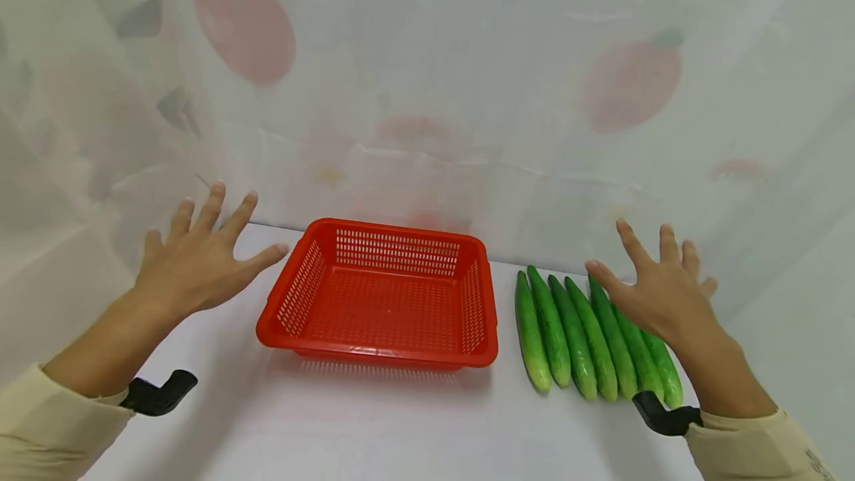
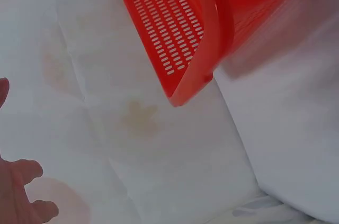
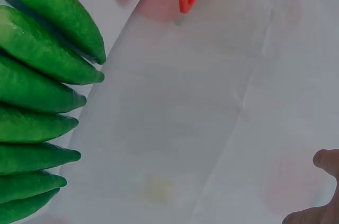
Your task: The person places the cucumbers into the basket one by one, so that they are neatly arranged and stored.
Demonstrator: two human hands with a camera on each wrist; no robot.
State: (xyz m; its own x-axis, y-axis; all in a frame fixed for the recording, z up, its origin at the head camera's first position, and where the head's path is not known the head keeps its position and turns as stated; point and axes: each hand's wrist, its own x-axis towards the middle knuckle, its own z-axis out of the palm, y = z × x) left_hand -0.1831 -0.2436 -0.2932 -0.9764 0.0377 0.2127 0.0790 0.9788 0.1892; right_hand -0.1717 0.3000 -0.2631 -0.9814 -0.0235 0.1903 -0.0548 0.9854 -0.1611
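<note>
A red plastic basket (image 1: 377,353) with slotted walls stands on the white table, and no item shows inside it. To its right, several green cucumbers (image 1: 557,344) lie side by side in a row. My left hand (image 1: 190,266) hovers left of the basket with fingers spread, touching nothing. Over the right end of the cucumber row my right hand (image 1: 668,295) is held up, fingers spread, hiding parts of some cucumbers. In the left wrist view the basket (image 2: 196,78) appears at the top; the right wrist view shows the cucumbers (image 3: 42,97) at the left.
A pale sheet with faded fruit prints (image 1: 427,95) hangs behind the table and along its sides. The white tabletop (image 1: 374,429) extends in front of the basket. Black wrist-camera mounts (image 1: 160,393) stick out from both sleeves.
</note>
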